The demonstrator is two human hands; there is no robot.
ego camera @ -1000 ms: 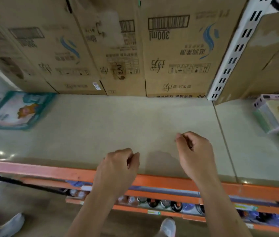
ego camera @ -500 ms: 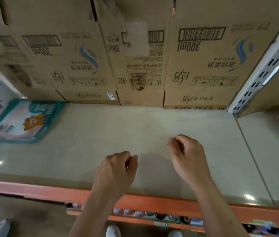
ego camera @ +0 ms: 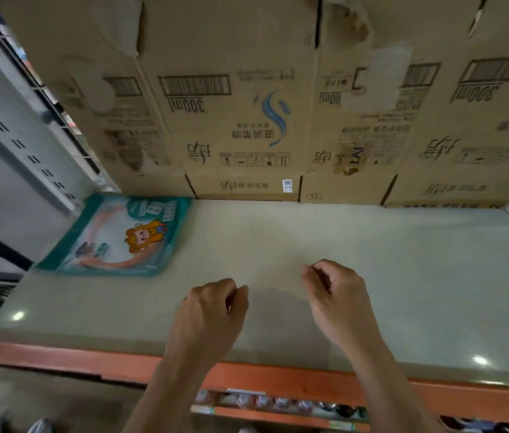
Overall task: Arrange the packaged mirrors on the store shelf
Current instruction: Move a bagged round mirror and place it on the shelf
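Curled fingers are shown on both the left hand [ego camera: 212, 310] and the right hand [ego camera: 337, 301], which are held side by side and apart above the pale shelf [ego camera: 418, 276] in the lower middle of the frame, with nothing gripped in either. One teal-edged packaged mirror [ego camera: 116, 235] is laid flat at the left of the frame, just beside the cardboard cartons [ego camera: 231, 120] ranged across the top; these are closed, marked 300ml upside down, and their contents are hidden. Small bottles [ego camera: 278, 403] are ranked at the bottom centre, under the orange rail [ego camera: 59, 357].
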